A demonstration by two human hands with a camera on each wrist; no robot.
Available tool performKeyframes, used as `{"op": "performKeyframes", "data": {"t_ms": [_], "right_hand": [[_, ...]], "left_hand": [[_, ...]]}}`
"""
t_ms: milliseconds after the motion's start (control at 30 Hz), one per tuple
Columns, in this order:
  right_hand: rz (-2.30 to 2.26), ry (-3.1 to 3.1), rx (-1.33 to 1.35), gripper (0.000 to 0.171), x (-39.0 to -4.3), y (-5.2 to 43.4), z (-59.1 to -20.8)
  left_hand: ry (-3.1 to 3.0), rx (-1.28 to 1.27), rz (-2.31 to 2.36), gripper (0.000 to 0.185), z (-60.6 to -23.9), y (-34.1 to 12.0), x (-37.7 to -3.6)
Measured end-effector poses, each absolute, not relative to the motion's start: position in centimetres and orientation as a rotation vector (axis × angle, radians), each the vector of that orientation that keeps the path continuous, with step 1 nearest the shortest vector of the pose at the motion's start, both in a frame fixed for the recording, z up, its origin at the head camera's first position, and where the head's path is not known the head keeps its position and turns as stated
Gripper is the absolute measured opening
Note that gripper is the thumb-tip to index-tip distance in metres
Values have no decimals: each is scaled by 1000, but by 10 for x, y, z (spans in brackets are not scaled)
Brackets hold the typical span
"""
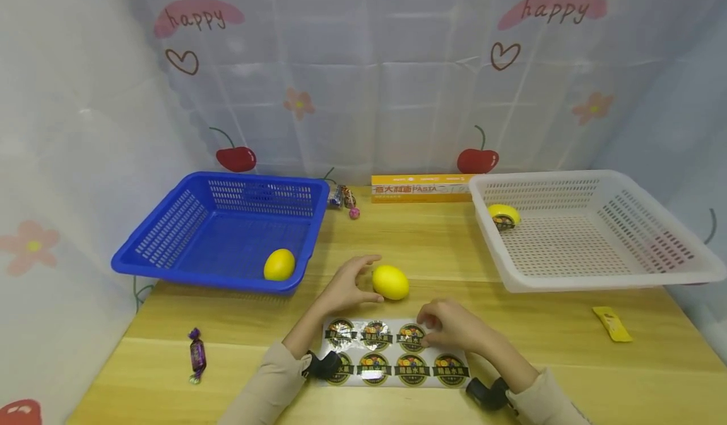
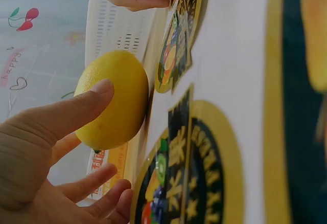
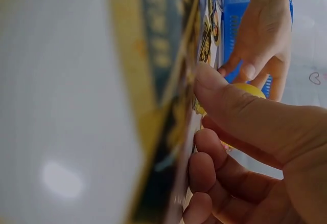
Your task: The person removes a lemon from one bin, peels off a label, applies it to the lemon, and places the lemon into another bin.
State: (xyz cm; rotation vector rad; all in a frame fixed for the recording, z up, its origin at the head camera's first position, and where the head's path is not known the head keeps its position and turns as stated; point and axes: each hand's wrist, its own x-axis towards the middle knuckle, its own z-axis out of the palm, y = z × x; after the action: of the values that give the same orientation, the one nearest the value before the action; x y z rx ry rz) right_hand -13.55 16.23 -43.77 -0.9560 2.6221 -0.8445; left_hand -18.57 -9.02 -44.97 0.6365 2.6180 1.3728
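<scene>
A yellow lemon (image 1: 390,282) lies on the wooden table, just beyond a white sheet of round fruit stickers (image 1: 375,354). My left hand (image 1: 349,286) reaches around the lemon's left side, thumb and fingers spread; in the left wrist view the thumb (image 2: 76,109) overlaps the lemon (image 2: 125,124). Over the sheet's far right part, my right hand (image 1: 451,324) has bent fingers, with its thumb (image 3: 219,88) at the edge of a round sticker (image 1: 410,338). Whether thumb and index finger pinch that sticker is hidden.
A blue basket (image 1: 199,276) with another lemon (image 1: 279,264) stands left. At right, a white basket (image 1: 613,280) holds a stickered lemon (image 1: 503,215). A pasta box (image 1: 420,189) lies at the back. Wrapped candies (image 1: 197,355) and a yellow packet (image 1: 612,324) lie on the table.
</scene>
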Motion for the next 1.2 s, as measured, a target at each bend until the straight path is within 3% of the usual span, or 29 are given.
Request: {"op": "performKeyframes", "data": {"t_ms": [233,367,700,1200], "right_hand": [[-872,2572,-963,18,-137,162,-438],[-872,2580,-964,16,-139,161,-439],[-832,2609,-993,35,-137,158,-440],[-789,2646,-910,32,-137,150,-438]], "left_hand": [[2640,575,1349,78,-447,-87,-182],[2705,562,1370,63,-441,-86,-178],[2556,773,1338,31,-431,-92,-163],[2574,921,754,34,-441,-73,-148]]}}
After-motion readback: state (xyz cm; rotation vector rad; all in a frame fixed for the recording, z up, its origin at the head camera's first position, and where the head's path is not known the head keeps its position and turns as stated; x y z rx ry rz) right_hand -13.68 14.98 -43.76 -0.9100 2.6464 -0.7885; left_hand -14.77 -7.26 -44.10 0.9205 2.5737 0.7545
